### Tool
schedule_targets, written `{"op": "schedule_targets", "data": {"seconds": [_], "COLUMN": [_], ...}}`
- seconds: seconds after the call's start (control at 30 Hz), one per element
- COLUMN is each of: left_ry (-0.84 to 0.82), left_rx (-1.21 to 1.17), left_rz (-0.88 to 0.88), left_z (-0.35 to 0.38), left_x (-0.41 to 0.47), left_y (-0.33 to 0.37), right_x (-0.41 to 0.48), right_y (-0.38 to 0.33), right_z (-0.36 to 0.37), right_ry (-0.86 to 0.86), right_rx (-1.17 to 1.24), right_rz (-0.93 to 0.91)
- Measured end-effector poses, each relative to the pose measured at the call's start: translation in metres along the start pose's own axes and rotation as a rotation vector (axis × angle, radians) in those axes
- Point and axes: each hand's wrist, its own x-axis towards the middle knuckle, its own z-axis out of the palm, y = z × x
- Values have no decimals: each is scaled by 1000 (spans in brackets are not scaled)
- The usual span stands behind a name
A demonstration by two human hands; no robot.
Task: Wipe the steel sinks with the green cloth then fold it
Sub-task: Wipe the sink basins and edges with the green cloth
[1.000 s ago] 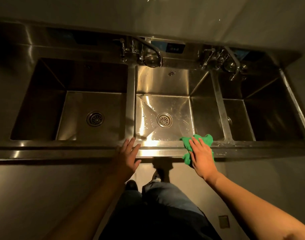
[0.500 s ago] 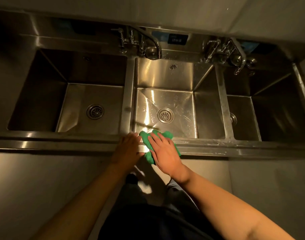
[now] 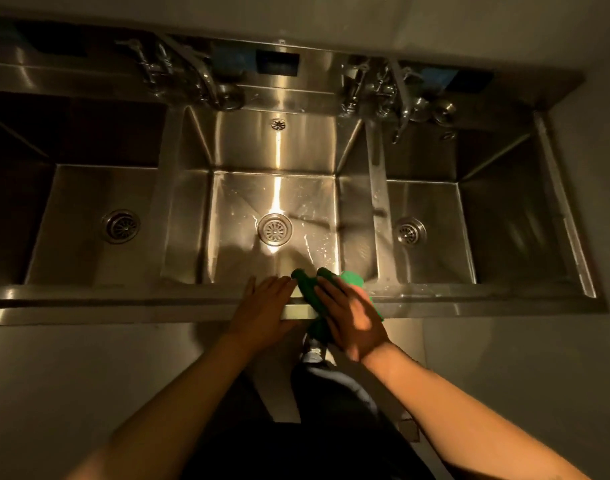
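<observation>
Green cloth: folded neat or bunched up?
Bunched, not folded. The green cloth lies crumpled under the flat right hand on the sink rim, with one end hanging over the front edge.

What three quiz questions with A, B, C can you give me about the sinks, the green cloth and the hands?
1. Where is the green cloth?
A) on the front rim by the middle sink
B) down in the left sink
C) hung over a tap

2. How many round drains can you see?
A) two
B) three
C) four

3. What is the right hand doing?
A) turning a tap
B) hanging free
C) pressing flat on the cloth

Answers:
1 A, the cloth lies over the rim under the hand.
2 B, each sink shows one drain.
3 C, its straight fingers lie on the cloth.
</observation>
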Motion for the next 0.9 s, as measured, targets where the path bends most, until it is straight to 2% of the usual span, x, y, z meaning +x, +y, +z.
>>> {"op": "schedule_targets", "data": {"seconds": [0.27,0.53,0.6,0.7,0.77,0.9], "left_ry": [-2,-36,-32,8,28,86], "left_rx": [13,41,16,27,35,-3], "left_rz": [86,136,89,12,-26,-128], "left_z": [32,31,23,16,15,13], "left_x": [56,66,64,61,63,75], "left_y": [79,75,60,40,36,39], "right_x": [-56,-83,-88,-80,-64,-38], "right_y": [86,91,87,85,83,86], "right_z": [-22,-20,-23,-28,-29,-27], "right_ry": [-170,9,105,167,210,109], "right_rx": [-132,-205,-66,-55,77,199], "right_rz": [-9,23,116,159,224,327]}}
